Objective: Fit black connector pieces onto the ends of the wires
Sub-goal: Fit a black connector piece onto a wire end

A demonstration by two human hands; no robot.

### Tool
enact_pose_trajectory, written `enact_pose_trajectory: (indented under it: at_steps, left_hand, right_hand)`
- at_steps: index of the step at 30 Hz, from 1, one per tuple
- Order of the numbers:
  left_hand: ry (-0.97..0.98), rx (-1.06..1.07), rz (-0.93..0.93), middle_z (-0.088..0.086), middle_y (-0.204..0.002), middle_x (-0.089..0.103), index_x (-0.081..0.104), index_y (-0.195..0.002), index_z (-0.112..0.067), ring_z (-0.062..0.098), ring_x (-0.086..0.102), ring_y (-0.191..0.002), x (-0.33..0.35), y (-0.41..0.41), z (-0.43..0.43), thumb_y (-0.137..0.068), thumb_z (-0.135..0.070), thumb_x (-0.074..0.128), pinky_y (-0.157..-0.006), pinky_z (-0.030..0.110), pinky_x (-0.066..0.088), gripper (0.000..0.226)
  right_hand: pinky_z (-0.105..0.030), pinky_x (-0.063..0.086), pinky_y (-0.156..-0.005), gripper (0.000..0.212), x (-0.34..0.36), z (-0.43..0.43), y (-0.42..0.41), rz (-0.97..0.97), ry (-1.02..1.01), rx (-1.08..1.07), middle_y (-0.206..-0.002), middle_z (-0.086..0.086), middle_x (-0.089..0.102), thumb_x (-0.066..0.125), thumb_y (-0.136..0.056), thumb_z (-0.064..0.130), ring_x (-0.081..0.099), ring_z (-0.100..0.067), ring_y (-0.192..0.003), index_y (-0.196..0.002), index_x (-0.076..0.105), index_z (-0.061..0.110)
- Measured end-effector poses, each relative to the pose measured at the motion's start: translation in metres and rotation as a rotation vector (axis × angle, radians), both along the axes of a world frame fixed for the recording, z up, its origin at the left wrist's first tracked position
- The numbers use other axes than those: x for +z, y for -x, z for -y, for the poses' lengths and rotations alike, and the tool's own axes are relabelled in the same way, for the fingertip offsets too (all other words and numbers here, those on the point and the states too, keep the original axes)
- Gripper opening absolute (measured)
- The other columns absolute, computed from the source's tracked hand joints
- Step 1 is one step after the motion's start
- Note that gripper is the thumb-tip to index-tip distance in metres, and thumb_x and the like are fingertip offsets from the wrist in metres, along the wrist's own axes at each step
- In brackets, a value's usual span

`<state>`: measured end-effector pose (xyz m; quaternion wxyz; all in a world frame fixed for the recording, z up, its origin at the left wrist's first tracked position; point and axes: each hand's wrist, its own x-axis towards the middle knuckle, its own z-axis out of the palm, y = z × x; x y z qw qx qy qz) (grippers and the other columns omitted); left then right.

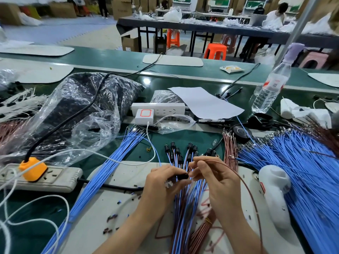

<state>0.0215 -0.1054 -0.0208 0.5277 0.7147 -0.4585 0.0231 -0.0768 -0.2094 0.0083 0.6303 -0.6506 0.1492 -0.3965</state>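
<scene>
**Connector piece (183, 176) and brown wire (256, 211) held end to end**

The left hand (165, 182) pinches the connector piece, a small, glossy black cylinder, above the pale rounded mat (113, 180). The right hand (214, 178) pinches the thin brown wire near its tip, at the connector's mouth. Whether the tip is inside cannot be seen. Below lies a bundle of blue and brown wires (183, 208), capped with black pieces (189, 146).
</scene>
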Motion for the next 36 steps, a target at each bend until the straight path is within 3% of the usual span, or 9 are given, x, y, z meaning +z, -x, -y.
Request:
enact_pose_trajectory:
  at_steps: [3, 8, 15, 21, 29, 33, 36]
  left_hand:
    - [0.022, 0.015, 0.018, -0.013, -0.081, 0.067, 0.075, -0.09, -0.016, -0.001, 0.058, -0.073, 0.0022, 0.0012, 0.002, -0.078, -0.04, 0.065, -0.07, 0.012, 0.045, 0.029]
    - [0.043, 0.013, -0.042, -0.009, -0.086, 0.07, 0.075, -0.097, -0.014, 0.001, 0.063, -0.078, 0.0036, 0.0016, 0.0003, -0.08, -0.039, 0.065, -0.074, 0.017, 0.05, 0.032]
    - [0.04, 0.007, -0.078, -0.004, -0.087, 0.07, 0.074, -0.096, -0.009, 0.003, 0.064, -0.082, 0.004, 0.001, 0.0, -0.079, -0.027, 0.069, -0.076, 0.015, 0.05, 0.026]
    - [0.075, -0.002, -0.138, -0.005, -0.092, 0.068, 0.072, -0.105, -0.013, 0.004, 0.065, -0.088, 0.0042, -0.0006, 0.0009, -0.08, -0.025, 0.068, -0.08, 0.021, 0.051, 0.028]
    - [0.07, -0.007, -0.103, -0.003, -0.096, 0.067, 0.072, -0.108, -0.013, 0.006, 0.064, -0.091, -0.0001, -0.003, -0.0003, -0.08, -0.002, 0.071, -0.082, 0.022, 0.051, 0.029]
    - [0.065, -0.012, -0.129, -0.005, -0.096, 0.068, 0.071, -0.109, -0.015, 0.005, 0.064, -0.091, -0.0002, -0.0016, 0.0, -0.083, -0.012, 0.068, -0.081, 0.021, 0.05, 0.026]
    - [0.063, -0.009, -0.121, -0.006, -0.096, 0.068, 0.071, -0.11, -0.015, 0.003, 0.064, -0.09, 0.0007, -0.0014, -0.0001, -0.084, -0.017, 0.065, -0.08, 0.017, 0.049, 0.027]
  right_hand:
    - [-0.023, 0.056, -0.065, 0.012, -0.0017, -0.0008, -0.0014, -0.061, 0.039, -0.028, -0.078, -0.003, 0.073, 0.063, -0.081, 0.023, 0.068, -0.016, -0.064, -0.088, 0.071, 0.017]
    - [-0.026, 0.055, -0.069, 0.009, -0.0045, 0.0011, -0.0011, -0.159, 0.173, -0.1, -0.081, 0.005, 0.07, 0.063, -0.083, 0.026, 0.067, -0.017, -0.073, -0.085, 0.072, 0.026]
    - [-0.02, 0.052, -0.062, 0.017, -0.0052, 0.0045, -0.0025, -0.172, 0.101, -0.026, -0.067, -0.003, 0.068, 0.066, -0.08, 0.029, 0.064, -0.011, -0.06, -0.078, 0.071, 0.013]
    - [-0.018, 0.052, -0.059, 0.013, -0.0053, 0.0072, -0.0021, -0.158, -0.012, -0.059, -0.062, -0.004, 0.068, 0.066, -0.075, 0.035, 0.064, -0.01, -0.056, -0.072, 0.074, 0.025]
    - [-0.016, 0.053, -0.062, 0.012, -0.0042, 0.0044, -0.0018, -0.156, 0.05, -0.042, -0.071, 0.0, 0.072, 0.062, -0.08, 0.029, 0.068, -0.011, -0.061, -0.081, 0.071, 0.021]
    - [-0.017, 0.054, -0.066, 0.009, -0.0063, 0.0071, -0.0013, -0.182, 0.08, -0.016, -0.075, -0.001, 0.073, 0.064, -0.085, 0.017, 0.069, -0.012, -0.066, -0.084, 0.071, 0.021]
    - [-0.018, 0.054, -0.068, 0.02, -0.0089, 0.0085, -0.0027, -0.232, 0.127, -0.003, -0.077, 0.002, 0.073, 0.065, -0.087, 0.005, 0.069, -0.011, -0.068, -0.084, 0.072, 0.024]
